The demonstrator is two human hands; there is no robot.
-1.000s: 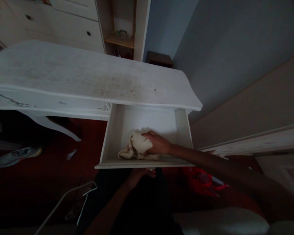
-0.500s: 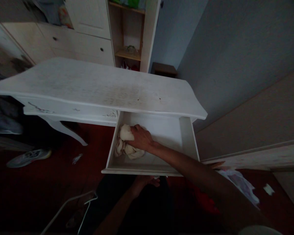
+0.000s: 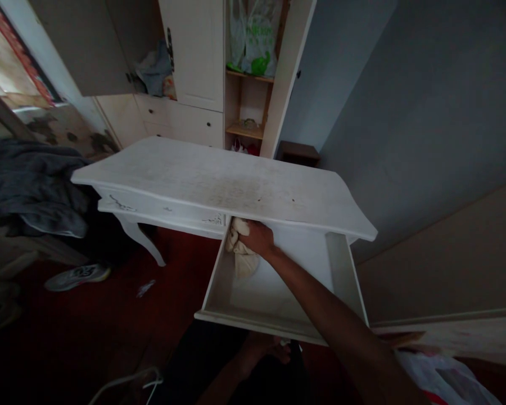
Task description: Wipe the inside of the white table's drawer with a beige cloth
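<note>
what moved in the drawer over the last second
The right hand slid the cream cloth from the front middle of the drawer into its back left corner, under the tabletop edge, and kept its grip on it. The left hand stayed below the drawer front, and the drawer stayed open.

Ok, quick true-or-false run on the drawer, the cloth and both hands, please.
1. The drawer is pulled open. True.
2. The right hand grips a cream cloth in the drawer's back left corner. True.
3. The cloth lies on the tabletop. False: it is inside the drawer.
4. The left hand is inside the drawer. False: it is below the drawer's front edge.
5. A shoe lies on the floor left of the drawer. True.
</note>
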